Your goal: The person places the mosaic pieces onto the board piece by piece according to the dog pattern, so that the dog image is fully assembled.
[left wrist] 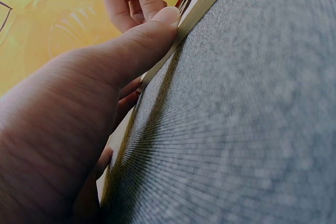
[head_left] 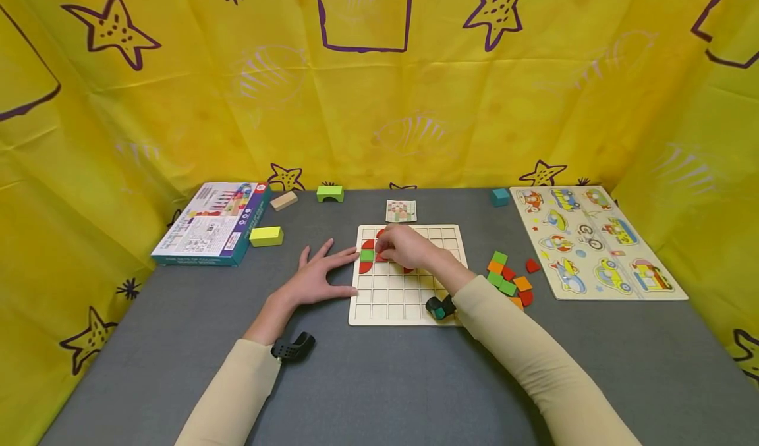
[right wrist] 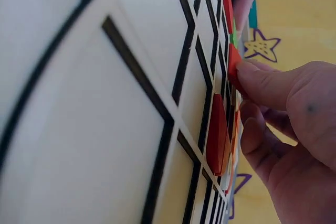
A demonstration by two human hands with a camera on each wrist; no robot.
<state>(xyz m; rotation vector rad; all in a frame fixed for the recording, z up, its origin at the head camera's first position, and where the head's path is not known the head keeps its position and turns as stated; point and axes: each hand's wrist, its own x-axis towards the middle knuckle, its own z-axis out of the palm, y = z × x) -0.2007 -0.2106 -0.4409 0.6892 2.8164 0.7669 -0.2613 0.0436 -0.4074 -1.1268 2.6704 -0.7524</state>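
Grey tabletop (head_left: 367, 393) holds box (head_left: 210, 225), puzzle (head_left: 595, 251), grid board (head_left: 388, 298) (right hand (head_left: 406, 246) hiding part).

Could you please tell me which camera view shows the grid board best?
The head view: nearly the whole grid board shows, though the right hand hides part. The left wrist view shows mainly its edge; the right wrist view, a close, slanted part.
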